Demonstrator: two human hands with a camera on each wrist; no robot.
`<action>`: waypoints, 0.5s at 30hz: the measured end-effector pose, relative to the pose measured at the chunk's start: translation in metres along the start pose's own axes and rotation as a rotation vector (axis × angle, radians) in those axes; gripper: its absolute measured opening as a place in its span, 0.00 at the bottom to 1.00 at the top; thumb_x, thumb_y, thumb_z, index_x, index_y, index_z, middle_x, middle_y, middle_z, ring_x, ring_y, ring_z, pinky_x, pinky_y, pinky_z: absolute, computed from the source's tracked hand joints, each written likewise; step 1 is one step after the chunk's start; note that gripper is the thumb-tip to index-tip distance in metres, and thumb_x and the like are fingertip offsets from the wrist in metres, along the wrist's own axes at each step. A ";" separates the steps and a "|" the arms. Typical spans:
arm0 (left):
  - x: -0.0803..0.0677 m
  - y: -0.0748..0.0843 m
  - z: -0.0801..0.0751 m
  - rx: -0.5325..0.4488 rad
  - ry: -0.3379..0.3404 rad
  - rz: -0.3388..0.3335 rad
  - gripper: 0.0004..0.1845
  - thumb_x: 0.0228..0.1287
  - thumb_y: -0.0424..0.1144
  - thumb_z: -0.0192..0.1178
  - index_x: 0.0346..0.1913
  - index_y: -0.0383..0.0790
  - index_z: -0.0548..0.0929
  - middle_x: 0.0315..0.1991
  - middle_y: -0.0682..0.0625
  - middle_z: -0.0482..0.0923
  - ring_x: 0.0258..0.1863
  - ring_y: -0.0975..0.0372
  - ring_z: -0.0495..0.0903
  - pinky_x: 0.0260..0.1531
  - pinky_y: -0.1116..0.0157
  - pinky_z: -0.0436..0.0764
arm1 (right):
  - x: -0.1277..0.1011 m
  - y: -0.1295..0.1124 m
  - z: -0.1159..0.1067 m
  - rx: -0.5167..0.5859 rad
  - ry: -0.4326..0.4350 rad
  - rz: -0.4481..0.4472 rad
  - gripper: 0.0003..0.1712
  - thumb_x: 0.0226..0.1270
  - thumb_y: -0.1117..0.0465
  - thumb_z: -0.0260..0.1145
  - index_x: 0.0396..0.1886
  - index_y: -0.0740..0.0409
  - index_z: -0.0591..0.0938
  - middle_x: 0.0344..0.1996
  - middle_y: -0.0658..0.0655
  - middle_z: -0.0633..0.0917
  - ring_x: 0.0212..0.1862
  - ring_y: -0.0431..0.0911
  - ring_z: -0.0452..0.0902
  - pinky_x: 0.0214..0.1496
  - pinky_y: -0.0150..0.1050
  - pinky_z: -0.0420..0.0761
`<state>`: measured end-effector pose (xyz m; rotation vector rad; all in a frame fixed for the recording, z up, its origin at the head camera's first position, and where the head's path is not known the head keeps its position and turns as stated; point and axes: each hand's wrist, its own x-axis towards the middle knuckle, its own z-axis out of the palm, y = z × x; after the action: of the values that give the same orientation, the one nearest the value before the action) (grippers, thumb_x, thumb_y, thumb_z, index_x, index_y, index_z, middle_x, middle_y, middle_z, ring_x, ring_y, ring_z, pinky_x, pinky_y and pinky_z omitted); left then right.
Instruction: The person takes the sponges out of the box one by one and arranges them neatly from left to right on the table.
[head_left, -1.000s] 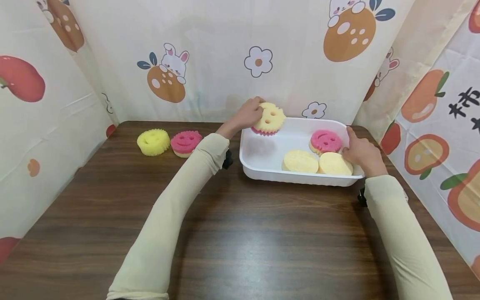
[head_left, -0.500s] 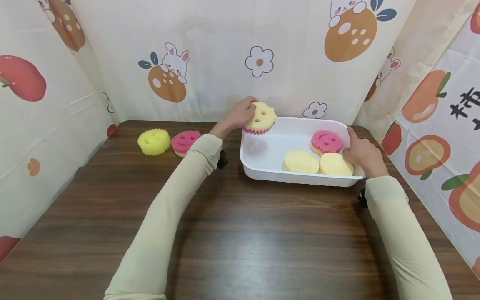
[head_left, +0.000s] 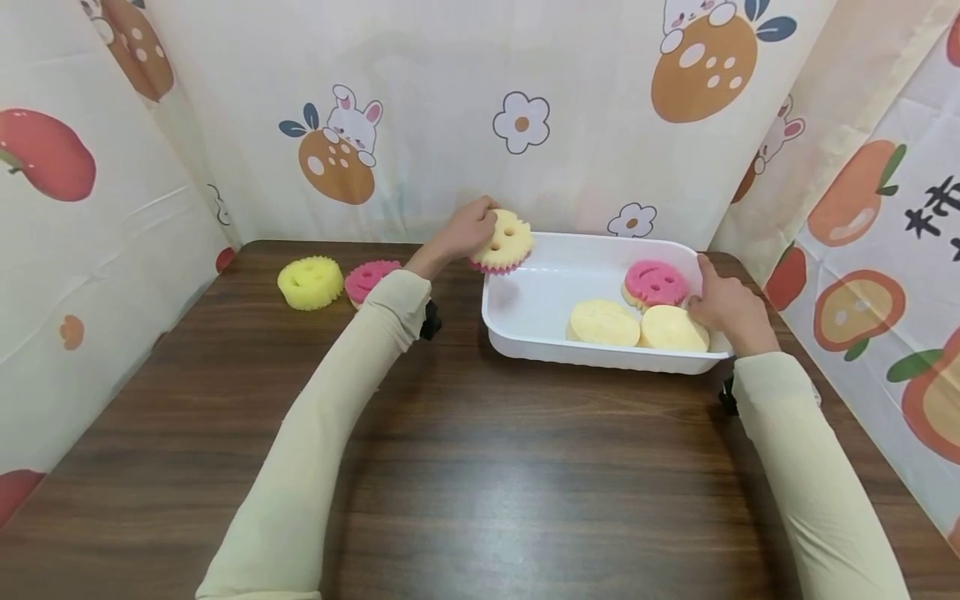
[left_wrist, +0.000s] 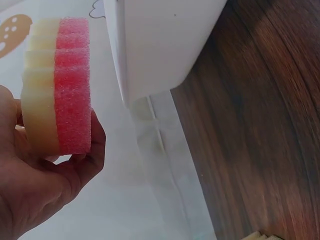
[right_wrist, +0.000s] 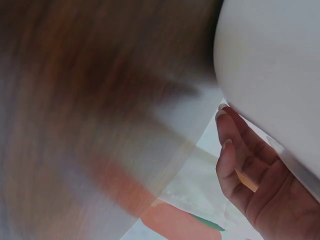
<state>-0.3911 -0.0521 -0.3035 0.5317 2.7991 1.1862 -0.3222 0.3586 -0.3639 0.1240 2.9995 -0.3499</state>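
My left hand (head_left: 459,232) pinches a round two-layer sponge (head_left: 506,242), pale yellow on one face and pink on the other, with a scalloped edge and face holes. It is held up at the left end of a white plastic tray (head_left: 555,352); the left wrist view shows the sponge (left_wrist: 60,90) edge-on between thumb and fingers. At the tray's right end my right hand (head_left: 733,312) grips the wall, fingers outside and thumb over the rim. Inside the tray lie a pink-topped smiley sponge (head_left: 656,282) and two pale yellow sponges (head_left: 603,322) (head_left: 675,328).
On the wooden table (head_left: 480,467), left of the tray, sit a bright yellow smiley sponge (head_left: 311,283) and a pink one (head_left: 369,280), the latter partly behind my left sleeve. A printed curtain (head_left: 435,108) stands along the table's back and sides.
My left hand has carried the yellow-and-pink sponge leftward, from over the tray to its left rim. My right hand and the tray stay in place.
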 end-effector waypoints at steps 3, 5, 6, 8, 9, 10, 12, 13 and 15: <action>-0.002 -0.004 -0.002 0.008 0.005 0.006 0.23 0.77 0.43 0.35 0.63 0.35 0.71 0.58 0.41 0.75 0.49 0.54 0.73 0.52 0.60 0.73 | -0.001 0.000 0.001 0.003 0.000 -0.003 0.50 0.72 0.52 0.52 0.79 0.56 0.32 0.59 0.83 0.67 0.54 0.77 0.69 0.52 0.75 0.71; -0.004 -0.006 -0.004 0.016 0.005 0.000 0.23 0.77 0.43 0.35 0.63 0.35 0.71 0.58 0.41 0.74 0.50 0.54 0.72 0.54 0.60 0.73 | -0.002 0.000 0.001 0.004 0.000 -0.005 0.50 0.72 0.52 0.53 0.80 0.57 0.33 0.58 0.83 0.68 0.53 0.76 0.70 0.51 0.74 0.72; -0.005 -0.007 -0.005 0.018 0.006 -0.003 0.23 0.77 0.43 0.35 0.62 0.35 0.71 0.58 0.41 0.74 0.50 0.54 0.72 0.54 0.59 0.73 | -0.002 0.000 0.001 0.005 -0.001 -0.006 0.50 0.72 0.53 0.53 0.79 0.57 0.33 0.58 0.83 0.68 0.53 0.76 0.71 0.50 0.74 0.72; -0.007 -0.008 -0.008 0.023 0.009 -0.008 0.22 0.77 0.44 0.35 0.62 0.36 0.71 0.57 0.41 0.74 0.50 0.53 0.72 0.54 0.59 0.72 | -0.003 0.000 0.000 0.006 0.000 -0.005 0.50 0.72 0.53 0.53 0.79 0.57 0.33 0.59 0.83 0.67 0.53 0.77 0.70 0.51 0.74 0.72; -0.008 -0.009 -0.009 0.024 0.009 -0.010 0.22 0.77 0.44 0.35 0.61 0.36 0.71 0.57 0.41 0.74 0.50 0.53 0.72 0.53 0.60 0.73 | -0.003 0.000 0.000 0.006 0.001 -0.003 0.50 0.72 0.53 0.53 0.79 0.57 0.33 0.59 0.83 0.67 0.54 0.77 0.70 0.51 0.74 0.72; -0.008 -0.010 -0.010 0.024 0.009 -0.012 0.22 0.77 0.44 0.35 0.61 0.36 0.71 0.57 0.41 0.75 0.50 0.53 0.73 0.52 0.60 0.73 | -0.003 0.000 0.000 0.006 0.002 -0.002 0.50 0.72 0.52 0.53 0.80 0.57 0.33 0.59 0.83 0.67 0.54 0.77 0.70 0.51 0.74 0.72; -0.010 -0.012 -0.012 0.023 0.012 -0.017 0.22 0.77 0.44 0.34 0.61 0.37 0.71 0.56 0.40 0.76 0.49 0.53 0.74 0.50 0.60 0.74 | -0.003 0.000 0.000 0.005 0.007 -0.006 0.50 0.72 0.52 0.52 0.80 0.57 0.33 0.59 0.83 0.67 0.54 0.77 0.69 0.52 0.75 0.71; -0.011 -0.014 -0.013 0.025 0.012 -0.021 0.22 0.77 0.44 0.34 0.61 0.37 0.71 0.56 0.40 0.76 0.48 0.53 0.75 0.50 0.60 0.74 | -0.002 0.000 0.000 0.004 0.010 -0.008 0.49 0.72 0.52 0.52 0.80 0.57 0.33 0.59 0.83 0.67 0.54 0.77 0.69 0.52 0.75 0.70; -0.012 -0.016 -0.015 0.032 0.013 -0.026 0.23 0.76 0.45 0.34 0.62 0.38 0.71 0.56 0.40 0.76 0.49 0.54 0.76 0.49 0.61 0.74 | -0.002 0.000 0.000 0.005 0.013 -0.012 0.49 0.72 0.52 0.52 0.80 0.57 0.33 0.59 0.83 0.67 0.54 0.77 0.69 0.52 0.75 0.71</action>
<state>-0.3874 -0.0767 -0.3053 0.4897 2.8314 1.1452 -0.3201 0.3587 -0.3634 0.1085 3.0138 -0.3591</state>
